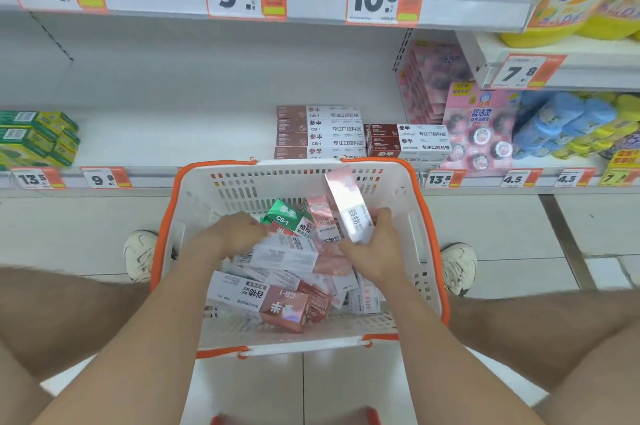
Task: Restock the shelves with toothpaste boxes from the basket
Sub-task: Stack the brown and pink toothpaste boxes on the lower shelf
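Note:
A white basket with an orange rim (pixel 429 244) sits on the floor between my knees, holding several toothpaste boxes (pixel 277 300) in a loose pile. My right hand (pixel 374 248) grips a shiny pink-and-silver toothpaste box (pixel 346 203), tilted upright above the pile. My left hand (pixel 232 234) reaches into the pile with curled fingers, beside a green toothpaste box (pixel 287 216); whether it holds a box is hidden. On the shelf (pixel 180 144) behind the basket lie two stacks of brown-and-white toothpaste boxes (pixel 322 132).
Green boxes (pixel 34 137) stand at the shelf's left end, and bare shelf lies between them and the brown stacks. Pink cleaner packs (pixel 478 133) and blue and yellow items (pixel 568 126) fill the right. Price tags line the shelf edges. My shoes (pixel 142 255) flank the basket.

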A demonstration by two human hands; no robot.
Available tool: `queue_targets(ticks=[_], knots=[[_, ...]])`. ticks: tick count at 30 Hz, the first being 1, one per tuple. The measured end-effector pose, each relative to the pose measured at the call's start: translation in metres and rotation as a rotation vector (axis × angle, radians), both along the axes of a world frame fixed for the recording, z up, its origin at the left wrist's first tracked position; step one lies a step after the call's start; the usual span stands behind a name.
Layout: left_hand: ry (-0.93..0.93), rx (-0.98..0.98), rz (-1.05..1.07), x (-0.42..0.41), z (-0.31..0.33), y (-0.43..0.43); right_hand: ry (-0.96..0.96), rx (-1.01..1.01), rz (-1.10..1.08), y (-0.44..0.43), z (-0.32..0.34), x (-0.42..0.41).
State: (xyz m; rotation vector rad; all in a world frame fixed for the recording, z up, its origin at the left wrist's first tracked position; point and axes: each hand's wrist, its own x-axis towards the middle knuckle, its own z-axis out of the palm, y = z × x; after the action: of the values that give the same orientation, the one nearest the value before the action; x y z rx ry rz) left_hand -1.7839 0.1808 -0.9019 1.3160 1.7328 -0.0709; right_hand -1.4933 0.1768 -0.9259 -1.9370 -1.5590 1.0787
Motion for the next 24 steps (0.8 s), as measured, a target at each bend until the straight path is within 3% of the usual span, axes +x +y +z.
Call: queue_targets(ticks=[2, 4, 7, 10, 16, 20, 24], knots=[[-0.106, -0.212, 0.113, -0.006, 0.017, 0.002, 0.038, 0.013, -0.018, 0.005, 0.006, -0.001], [-0.210, -0.346, 0.097, -0.010, 0.024, 0.001, 0.065, 0.007, -0.012, 0.008, 0.009, -0.004], [-0.313, -0.282, 0.188, -0.002, 0.027, -0.003, 0.080, 0.036, -0.033, 0.004, 0.008, -0.008], [-0.370, -0.375, 0.334, 0.005, 0.032, -0.007, 0.159, 0.037, -0.147, 0.000, 0.008, -0.007], [-0.461, -0.443, 0.448, 0.001, 0.029, -0.017, 0.470, -0.205, -0.342, 0.007, 0.012, 0.001], [-0.558, -0.481, 0.405, 0.013, 0.033, -0.021, 0.644, -0.466, -0.298, 0.001, 0.008, -0.004], [-0.648, -0.568, 0.208, 0.034, 0.027, -0.025, 0.802, -0.595, -0.313, -0.004, 0.007, -0.014]])
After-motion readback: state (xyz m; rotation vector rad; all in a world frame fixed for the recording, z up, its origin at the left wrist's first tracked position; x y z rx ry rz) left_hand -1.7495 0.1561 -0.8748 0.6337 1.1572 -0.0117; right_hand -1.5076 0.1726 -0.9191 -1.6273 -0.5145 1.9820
